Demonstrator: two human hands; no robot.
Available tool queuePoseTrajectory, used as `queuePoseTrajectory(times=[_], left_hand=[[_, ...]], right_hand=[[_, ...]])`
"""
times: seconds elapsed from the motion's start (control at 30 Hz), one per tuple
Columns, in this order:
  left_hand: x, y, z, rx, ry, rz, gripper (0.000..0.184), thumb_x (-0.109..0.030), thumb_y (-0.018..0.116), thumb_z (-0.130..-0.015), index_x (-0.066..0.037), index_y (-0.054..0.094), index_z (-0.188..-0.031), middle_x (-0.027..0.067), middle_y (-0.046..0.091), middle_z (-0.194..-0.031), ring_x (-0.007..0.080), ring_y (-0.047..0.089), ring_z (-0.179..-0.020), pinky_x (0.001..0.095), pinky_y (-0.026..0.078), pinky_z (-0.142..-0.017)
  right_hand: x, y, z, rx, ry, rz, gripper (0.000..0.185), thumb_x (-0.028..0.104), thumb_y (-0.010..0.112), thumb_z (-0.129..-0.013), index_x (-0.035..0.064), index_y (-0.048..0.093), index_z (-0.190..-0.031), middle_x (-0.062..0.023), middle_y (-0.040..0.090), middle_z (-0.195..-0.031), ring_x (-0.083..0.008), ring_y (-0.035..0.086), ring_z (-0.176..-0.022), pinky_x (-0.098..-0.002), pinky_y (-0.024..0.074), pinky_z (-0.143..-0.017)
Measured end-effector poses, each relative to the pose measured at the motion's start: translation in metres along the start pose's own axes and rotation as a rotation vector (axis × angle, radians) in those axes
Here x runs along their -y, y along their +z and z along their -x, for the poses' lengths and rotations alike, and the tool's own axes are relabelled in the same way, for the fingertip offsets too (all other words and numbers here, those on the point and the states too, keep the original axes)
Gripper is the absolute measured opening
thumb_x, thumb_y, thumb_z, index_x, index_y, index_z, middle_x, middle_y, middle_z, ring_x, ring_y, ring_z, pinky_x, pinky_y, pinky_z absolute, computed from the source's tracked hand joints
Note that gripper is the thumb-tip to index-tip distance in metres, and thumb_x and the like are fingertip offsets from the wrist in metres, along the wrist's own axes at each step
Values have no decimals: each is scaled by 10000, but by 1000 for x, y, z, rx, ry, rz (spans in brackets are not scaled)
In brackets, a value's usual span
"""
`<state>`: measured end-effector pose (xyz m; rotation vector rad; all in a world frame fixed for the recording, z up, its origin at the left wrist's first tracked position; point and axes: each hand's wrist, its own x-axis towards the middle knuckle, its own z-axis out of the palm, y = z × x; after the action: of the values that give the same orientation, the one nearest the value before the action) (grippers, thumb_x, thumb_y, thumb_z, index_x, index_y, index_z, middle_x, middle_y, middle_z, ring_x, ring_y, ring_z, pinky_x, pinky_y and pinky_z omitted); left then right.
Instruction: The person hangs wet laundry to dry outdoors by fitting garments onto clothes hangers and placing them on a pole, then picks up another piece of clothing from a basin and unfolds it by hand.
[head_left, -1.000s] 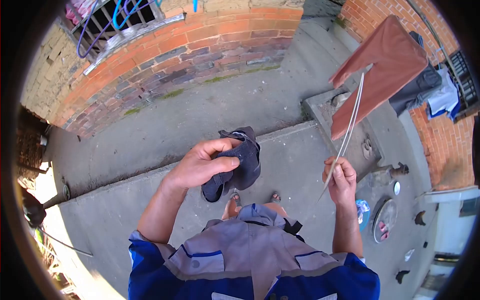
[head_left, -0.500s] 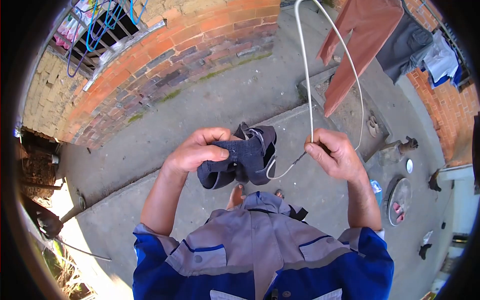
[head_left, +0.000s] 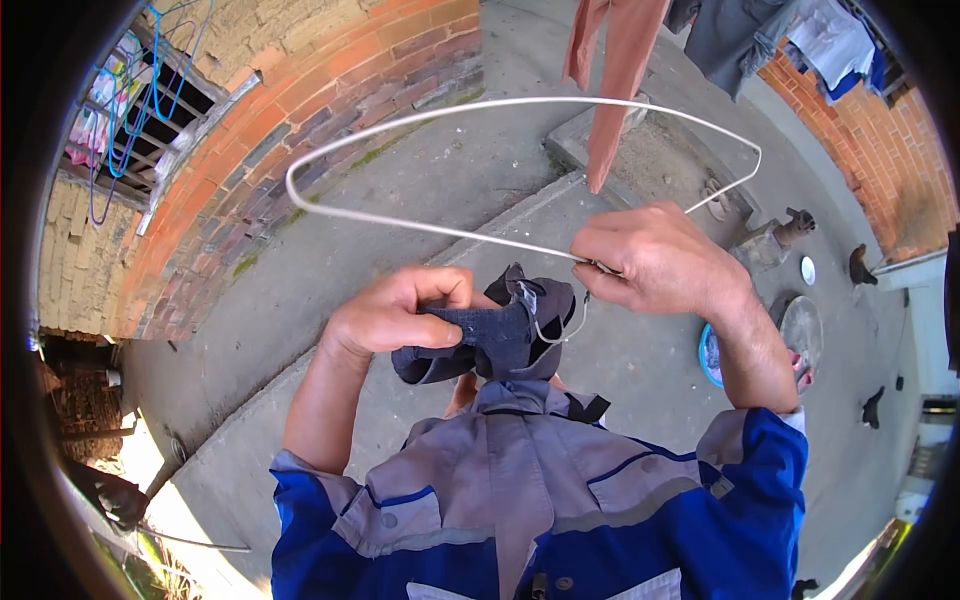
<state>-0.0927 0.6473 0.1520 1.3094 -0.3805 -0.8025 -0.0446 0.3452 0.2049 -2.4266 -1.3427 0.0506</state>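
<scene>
I can read no text, label, brand, number or sign anywhere in my head view; on the dark garment (head_left: 495,338), the white wire hanger (head_left: 540,99) and the blue-and-grey jacket (head_left: 520,450) I make out no lettering.

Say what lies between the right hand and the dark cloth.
The head view shows the hanger's hook there, curving from the right hand towards the dark cloth.

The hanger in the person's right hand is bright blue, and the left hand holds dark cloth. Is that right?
Not quite: the hanger is whitish, not blue, as the head view shows. It is indeed in the right hand, and the left hand does hold dark cloth.
</scene>
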Motion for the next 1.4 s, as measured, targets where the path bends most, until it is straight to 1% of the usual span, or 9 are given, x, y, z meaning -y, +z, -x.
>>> queuePoseTrajectory(times=[0.1,0.33,0.4,0.5,0.63,1.0,1.2,1.3,1.4], left_hand=[[-2,8,-13,32,-35,-51,214,-97,699,-804,-65,488,-781,172,691,-1103,161,595,-1089,283,447,-816],[-5,6,-17,32,-109,-62,202,-100,690,-829,-65,496,-787,190,657,-1212,101,558,-929,242,446,-775],[-4,1,-21,56,53,-141,177,-73,677,-821,-73,501,-805,206,626,-1278,110,553,-950,268,459,-809],[1,2,-20,-6,54,-106,164,-54,660,-811,-80,498,-819,207,627,-1281,111,548,-967,288,460,-826],[10,1,-23,16,113,-111,162,-24,642,-809,-84,493,-829,198,606,-1317,91,523,-952,274,459,-810],[20,-9,-5,32,46,-164,186,8,626,-805,-79,464,-830,179,593,-1335,66,497,-912,250,452,-743],[15,-13,7,-44,25,-26,178,-3,633,-823,-79,473,-835,184,592,-1338,76,532,-941,252,457,-788],[22,-15,9,-116,117,56,165,4,637,-822,-82,500,-852,205,582,-1357,117,548,-1034,298,450,-900],[28,-24,20,-198,177,161,171,-8,656,-818,-83,508,-861,220,583,-1356,148,553,-1094,320,440,-948]], right_hand=[[3,-9,1,-67,-84,201,141,146,668,-792,63,571,-732,-81,596,-707,-297,656,-695,-430,498,-586],[9,-35,-1,-38,-159,240,113,140,681,-767,67,597,-745,-91,602,-705,-297,668,-701,-423,512,-583],[-2,-37,-1,-44,-127,226,120,143,681,-773,59,598,-748,-96,606,-703,-311,669,-705,-428,512,-588],[-15,-29,-3,-49,-109,187,183,153,675,-808,55,535,-743,-90,574,-699,-312,623,-665,-440,463,-543],[-22,-19,-16,115,-81,168,175,165,649,-833,44,550,-754,-112,597,-710,-342,635,-704,-470,466,-563],[-3,-2,-49,212,-172,141,182,179,649,-834,39,561,-756,-98,622,-740,-335,656,-753,-460,502,-618],[0,-12,-68,-19,-206,-74,133,171,644,-859,39,643,-845,-146,643,-755,-357,655,-743,-467,502,-625],[-38,19,-58,-128,-232,-367,129,168,654,-948,40,643,-954,-73,614,-770,-225,610,-684,-358,472,-601],[-48,80,-38,-195,197,-1006,167,184,618,-995,19,645,-1001,-15,613,-768,-131,571,-695,-292,457,-613]])
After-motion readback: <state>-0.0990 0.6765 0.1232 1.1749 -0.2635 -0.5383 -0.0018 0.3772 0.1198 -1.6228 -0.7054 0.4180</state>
